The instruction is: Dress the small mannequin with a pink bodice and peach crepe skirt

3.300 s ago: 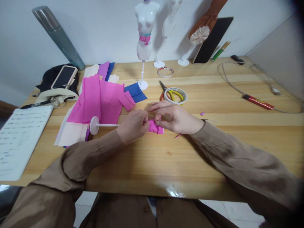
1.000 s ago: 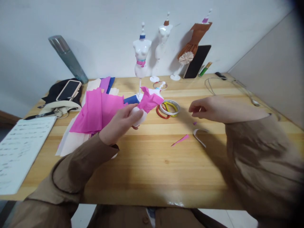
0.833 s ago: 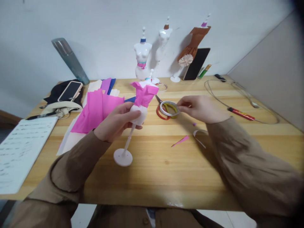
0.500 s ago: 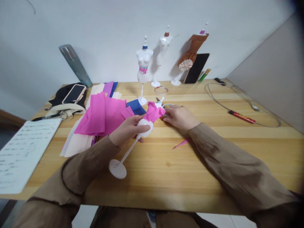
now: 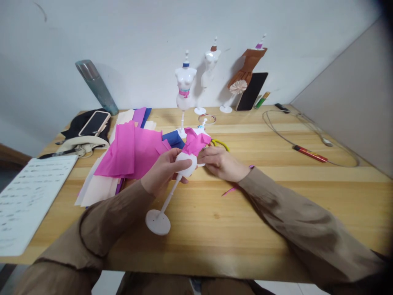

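My left hand (image 5: 167, 167) is closed round the hips of a small white mannequin (image 5: 186, 164), holding it tilted above the table with its round base toward me. Pink cloth (image 5: 196, 142) wraps the mannequin's chest. My right hand (image 5: 219, 162) is closed just right of the mannequin, on what looks like a roll of tape (image 5: 201, 165), mostly hidden by the fingers. Behind that hand lie scissors with yellow handles (image 5: 222, 143). Near my right wrist, a thin pink scrap (image 5: 229, 191) is on the table.
Pink cloth sheets (image 5: 135, 151) lie on the left, with blue cloth (image 5: 173, 139) beside them. Several mannequins, including one in a brown dress (image 5: 248, 65), stand at the back. A phone (image 5: 95, 123), a paper sheet (image 5: 33, 200) and a cable with a red part (image 5: 310, 153) lie around.
My right hand has drawn left and slightly nearer, lifting the roll off the table and uncovering the yellow scissor handles. The mannequin in my left hand has turned slightly more upright.
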{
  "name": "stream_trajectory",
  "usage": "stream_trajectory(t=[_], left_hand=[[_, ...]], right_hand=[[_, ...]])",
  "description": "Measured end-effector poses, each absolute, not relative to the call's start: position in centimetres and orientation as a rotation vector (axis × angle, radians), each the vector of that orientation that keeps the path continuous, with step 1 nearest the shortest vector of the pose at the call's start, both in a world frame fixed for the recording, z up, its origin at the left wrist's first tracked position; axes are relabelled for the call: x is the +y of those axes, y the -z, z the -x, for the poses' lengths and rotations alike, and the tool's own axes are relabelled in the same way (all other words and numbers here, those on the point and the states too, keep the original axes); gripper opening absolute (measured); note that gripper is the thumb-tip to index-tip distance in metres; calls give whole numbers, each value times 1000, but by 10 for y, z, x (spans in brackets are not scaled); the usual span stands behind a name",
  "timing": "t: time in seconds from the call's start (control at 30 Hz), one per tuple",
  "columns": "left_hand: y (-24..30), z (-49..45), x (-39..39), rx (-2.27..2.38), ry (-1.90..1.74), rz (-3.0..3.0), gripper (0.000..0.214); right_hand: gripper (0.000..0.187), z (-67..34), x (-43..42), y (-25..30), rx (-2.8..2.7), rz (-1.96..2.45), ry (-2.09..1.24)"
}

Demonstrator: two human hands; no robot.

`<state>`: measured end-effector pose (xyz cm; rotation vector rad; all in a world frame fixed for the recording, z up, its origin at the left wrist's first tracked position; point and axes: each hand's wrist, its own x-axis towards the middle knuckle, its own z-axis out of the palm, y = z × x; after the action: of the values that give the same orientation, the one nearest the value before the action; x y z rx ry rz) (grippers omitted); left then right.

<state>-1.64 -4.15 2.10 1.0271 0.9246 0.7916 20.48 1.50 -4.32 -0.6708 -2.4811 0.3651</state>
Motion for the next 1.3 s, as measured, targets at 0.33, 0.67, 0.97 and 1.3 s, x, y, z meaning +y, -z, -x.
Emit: stream_trajectory(t=[0.33,0.67,0.97,1.3], left_hand=[[-12,21,-36,956,-832,-1005,35],[-20,25,-32,950,-858,-998,30],[-17,24,-31,954,-835,-999,25],[-19,22,-41,905,-725,-1138,37]], right_hand=[[22,-202,9,47,-2608,651,-470],[21,-202,-2,25,-2684,718,-555],[42,-210,5,28,-2291,1285,-437],[55,-226,35,49,-2199,1862,-225]])
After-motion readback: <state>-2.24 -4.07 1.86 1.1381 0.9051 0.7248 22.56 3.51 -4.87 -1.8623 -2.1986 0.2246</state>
